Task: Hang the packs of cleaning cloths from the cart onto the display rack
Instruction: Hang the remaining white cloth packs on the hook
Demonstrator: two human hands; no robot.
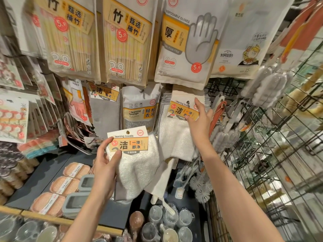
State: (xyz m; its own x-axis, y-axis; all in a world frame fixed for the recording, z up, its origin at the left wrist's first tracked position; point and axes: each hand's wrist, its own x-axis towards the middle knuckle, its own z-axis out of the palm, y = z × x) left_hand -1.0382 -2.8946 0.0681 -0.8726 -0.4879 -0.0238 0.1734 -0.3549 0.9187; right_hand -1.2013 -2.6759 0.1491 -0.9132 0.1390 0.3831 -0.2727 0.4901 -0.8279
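My left hand (104,165) holds a pack of white cleaning cloths (134,165) by the left side of its orange-and-white header card, below the rack's hooks. To the right, a row of the same cleaning cloth packs (176,137) hangs on the display rack. My right hand (199,117) rests on the front hanging pack, fingers spread over its card near the hook hole. The cart is not in view.
Cleaning sponge packs (139,109) and grey cloths (104,112) hang to the left of the cloth row. Chopstick packs (127,41) and disposable gloves (188,46) hang above. A wire grid rack (272,154) with brushes stands on the right. Soap dishes (64,186) and cups (167,222) lie on the shelves below.
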